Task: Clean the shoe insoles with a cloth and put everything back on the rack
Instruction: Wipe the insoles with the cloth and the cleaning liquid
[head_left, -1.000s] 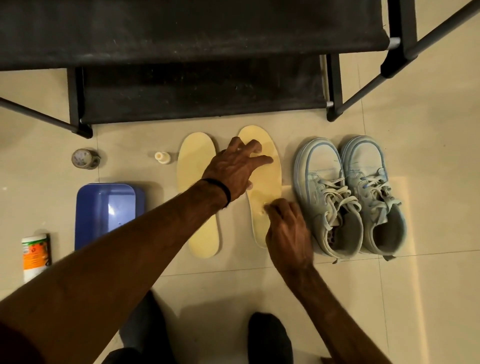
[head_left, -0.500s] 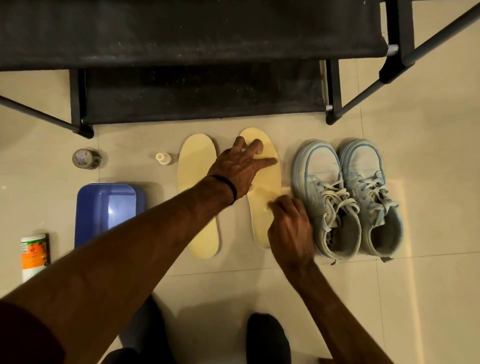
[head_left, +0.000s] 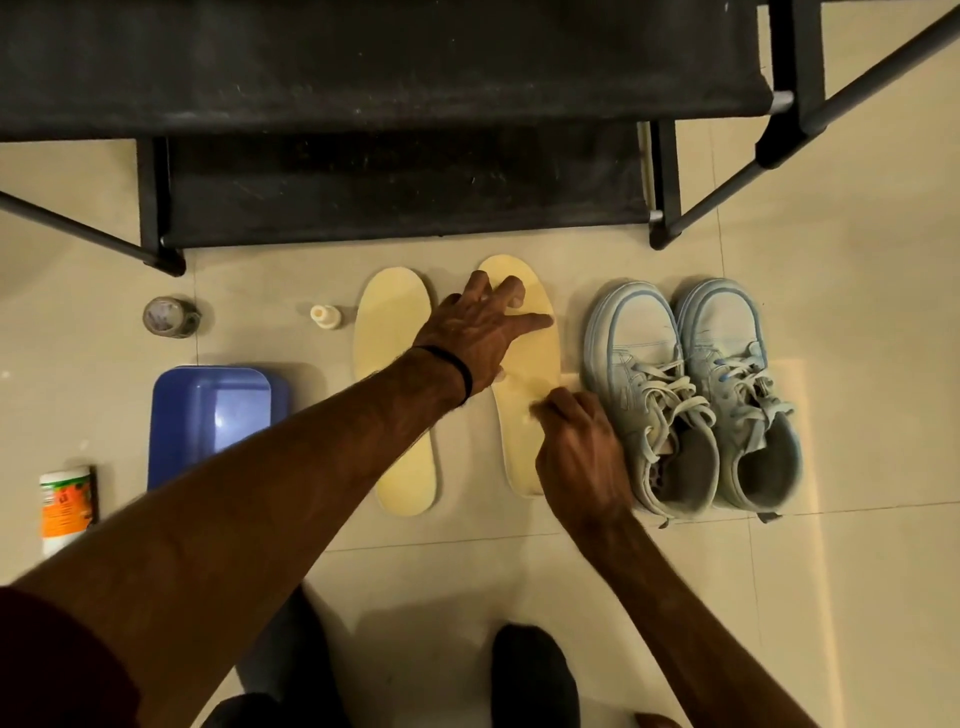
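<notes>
The right insole (head_left: 524, 374) is pressed flat by the spread left hand (head_left: 475, 332); the right hand (head_left: 579, 457), fingers curled together, is rubbed on it; whether a cloth is held cannot be told.

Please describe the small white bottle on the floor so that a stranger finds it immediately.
Start at the black rack. On the floor before it lie two yellow insoles. The bottle stands just left of them, the smallest, cream-white item there.

Hidden and cut-off parts

The right hand (head_left: 579, 457) is motion-blurred, covering whatever it holds; the rack (head_left: 363, 67) runs past the top edge.
</notes>
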